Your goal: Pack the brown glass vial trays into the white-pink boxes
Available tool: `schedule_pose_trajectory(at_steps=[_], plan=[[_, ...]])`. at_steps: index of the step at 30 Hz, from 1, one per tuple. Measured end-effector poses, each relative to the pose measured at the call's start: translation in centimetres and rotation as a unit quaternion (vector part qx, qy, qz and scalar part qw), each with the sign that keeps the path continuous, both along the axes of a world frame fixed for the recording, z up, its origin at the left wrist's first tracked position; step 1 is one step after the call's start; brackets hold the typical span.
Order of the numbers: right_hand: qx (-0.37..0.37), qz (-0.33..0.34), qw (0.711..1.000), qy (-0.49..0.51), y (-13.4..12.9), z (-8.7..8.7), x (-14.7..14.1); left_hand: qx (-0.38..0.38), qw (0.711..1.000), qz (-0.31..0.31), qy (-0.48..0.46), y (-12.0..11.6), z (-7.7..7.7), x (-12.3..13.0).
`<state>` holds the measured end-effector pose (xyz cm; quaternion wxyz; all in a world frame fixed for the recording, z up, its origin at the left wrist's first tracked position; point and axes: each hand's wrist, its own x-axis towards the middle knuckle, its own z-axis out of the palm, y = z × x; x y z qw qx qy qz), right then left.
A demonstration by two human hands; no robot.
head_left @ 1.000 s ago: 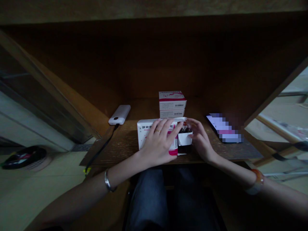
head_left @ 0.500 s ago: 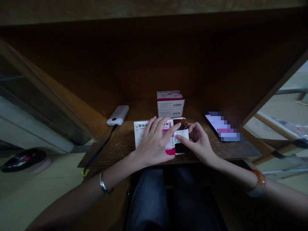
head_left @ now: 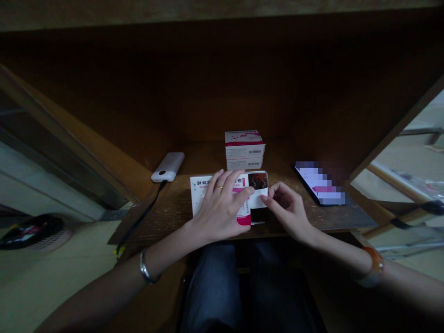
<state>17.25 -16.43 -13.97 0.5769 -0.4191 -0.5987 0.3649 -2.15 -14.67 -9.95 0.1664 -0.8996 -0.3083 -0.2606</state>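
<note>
A white and pink printed box [head_left: 244, 218] lies on the wooden shelf near its front edge, its right end open. Dark brown bottles [head_left: 258, 180] show in that opening, with a white flap or paper [head_left: 258, 199] beside them. My left hand [head_left: 224, 206], wearing a ring, rests over the box top and grips it, thumb near the open end. My right hand [head_left: 289, 208] pinches the right edge of the white piece between thumb and fingers. Just behind, two similar boxes [head_left: 244, 150] stand stacked.
A white power bank [head_left: 168, 167] with a black cable [head_left: 144, 217] lies at the left. On the right lies a lit phone [head_left: 319, 185]. Side panels enclose the shelf. A black basket [head_left: 34, 233] stands on the floor at far left.
My right hand has drawn slightly away from the bottles to the white piece's edge, and more of the bottles shows. My left thumb has pulled back a little.
</note>
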Motion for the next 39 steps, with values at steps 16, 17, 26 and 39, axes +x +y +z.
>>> schedule_pose_trajectory(at_steps=[16,17,26,39], plan=[[0.176,0.132,0.95,-0.223,-1.0,0.9,0.2,0.021,1.0,0.009,-0.001,0.0,-0.2,0.1],[0.189,0.125,0.945,-0.237,-0.9,0.9,0.3,0.022,1.0,0.011,-0.001,0.0,-0.2,0.2],[0.265,-0.101,0.924,-0.256,0.5,-0.9,0.5,0.023,1.0,0.018,0.01,-0.4,-0.1,0.2],[0.078,0.107,0.99,0.044,-0.1,-1.7,-0.3,0.039,0.999,0.011,-0.012,-0.4,-0.2,-0.2]])
